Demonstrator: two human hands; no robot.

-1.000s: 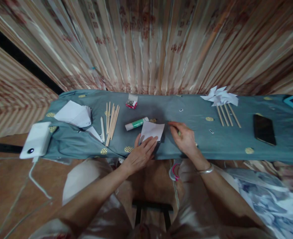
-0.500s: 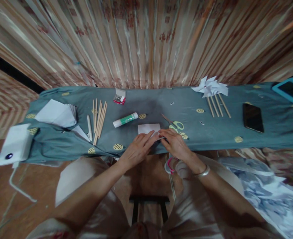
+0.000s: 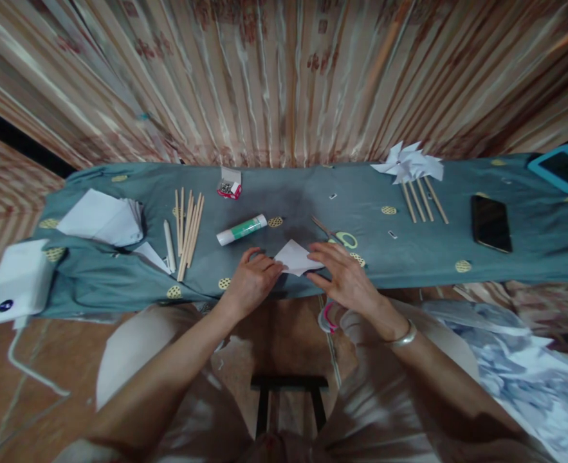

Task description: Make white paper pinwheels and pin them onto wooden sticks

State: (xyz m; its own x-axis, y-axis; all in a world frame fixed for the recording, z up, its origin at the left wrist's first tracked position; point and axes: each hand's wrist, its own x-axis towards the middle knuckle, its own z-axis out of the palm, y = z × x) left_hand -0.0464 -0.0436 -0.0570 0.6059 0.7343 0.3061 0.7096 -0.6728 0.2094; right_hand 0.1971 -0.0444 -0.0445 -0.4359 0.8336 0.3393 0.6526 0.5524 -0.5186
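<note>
A small piece of white paper (image 3: 295, 256), turned cornerwise, lies between my hands near the table's front edge. My left hand (image 3: 255, 276) pinches its left corner between thumb and fingers. On the paper's right corner my right hand (image 3: 342, 272) has its fingers stretched out, thumb apart from them, with a bracelet at the wrist. Just beyond that hand lie scissors (image 3: 346, 239) with light green handles, partly covered by it. A green and white glue stick (image 3: 242, 230) rests behind my left hand.
Left on the cloth-covered table (image 3: 361, 183) are wooden sticks (image 3: 192, 231), a white marker (image 3: 169, 245), a paper stack (image 3: 101, 217) and a white power bank (image 3: 17, 280). An open box of pins (image 3: 229, 186), paper pinwheels (image 3: 408, 164) and a phone (image 3: 491, 223) lie farther back and right.
The paper has turned from lying square to cornerwise. My left hand has drawn back to the left and now pinches a corner; my right hand has shifted slightly right and spread its fingers.
</note>
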